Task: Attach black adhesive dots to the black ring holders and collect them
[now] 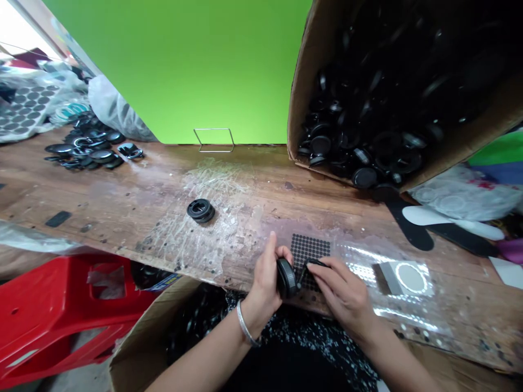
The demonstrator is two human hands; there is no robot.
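Observation:
My left hand (267, 272), with a silver bangle at its wrist, grips a round black part (287, 277) with a ribbed edge, near the table's front edge. Beside it, my right hand (343, 288) pinches a thin dark tool (316, 262) whose lower end is close to the round part; whether they touch I cannot tell. Under and behind the hands lies a sheet of small black dots (306, 246). A black ring-shaped part (200, 210) rests on the table further left.
An open carton (296, 109) full of black round parts stands at the back right. A pile of black parts (87, 144) lies at the back left. Dark and white flat strips (425, 216) and a grey-white block (404, 277) are on the right. A red stool (44, 310) stands lower left.

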